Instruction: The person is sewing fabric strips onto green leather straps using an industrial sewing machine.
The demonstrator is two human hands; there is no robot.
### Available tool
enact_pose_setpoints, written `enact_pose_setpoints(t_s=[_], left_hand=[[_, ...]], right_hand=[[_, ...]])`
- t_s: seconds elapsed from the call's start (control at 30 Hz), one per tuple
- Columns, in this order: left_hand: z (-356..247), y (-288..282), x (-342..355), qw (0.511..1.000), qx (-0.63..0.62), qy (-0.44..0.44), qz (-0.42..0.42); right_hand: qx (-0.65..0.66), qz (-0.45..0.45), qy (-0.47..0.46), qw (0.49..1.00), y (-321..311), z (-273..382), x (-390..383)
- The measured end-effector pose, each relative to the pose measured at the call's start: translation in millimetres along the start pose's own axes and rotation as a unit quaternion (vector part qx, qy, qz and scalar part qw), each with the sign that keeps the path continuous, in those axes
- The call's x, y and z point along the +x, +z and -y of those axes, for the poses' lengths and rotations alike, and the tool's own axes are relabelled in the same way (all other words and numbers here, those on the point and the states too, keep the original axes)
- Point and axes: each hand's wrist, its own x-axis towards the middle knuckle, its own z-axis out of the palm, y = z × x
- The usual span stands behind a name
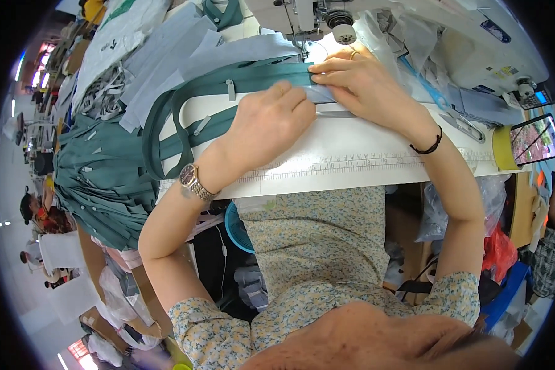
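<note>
Currently, green strip (253,79): end at your right hand (371,87), running leftward beyond your left hand (272,120).
Right hand: fingertips touching it; can't tell whether pinching.
Left hand: curled closed, contents hidden.

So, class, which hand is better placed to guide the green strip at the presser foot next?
Probably the right hand: its fingers touch the green strip close to the presser foot. The left hand is curled, farther from that foot.
</note>
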Motion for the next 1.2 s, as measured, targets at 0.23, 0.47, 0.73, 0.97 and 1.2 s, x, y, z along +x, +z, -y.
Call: enact_pose_setpoints(t_s=[0.23, 0.47, 0.73, 0.97, 1.2], left_hand=[[21, 6, 16, 0.994, -0.061, -0.086, 0.005], [39, -18, -11, 0.972, -0.068, -0.217, 0.064], [30, 19, 19, 0.986, -0.126, -0.103, -0.034], [36, 11, -2, 0.972, -0.16, -0.169, -0.034], [29, 11, 5, 0.955, -0.196, -0.22, -0.034]], right_hand=[[0.021, 0.007, -0.006, 1.0, -2, 2, 1], [-0.01, 0.001, -0.007, 1.0, -4, 2, -1], [0.0, -0.001, -0.009, 1.0, -6, 3, -1], [-0.004, 0.032, 0.003, 0.999, -8, 5, -1], [-0.017, 0.032, -0.007, 0.999, -7, 1, -1]])
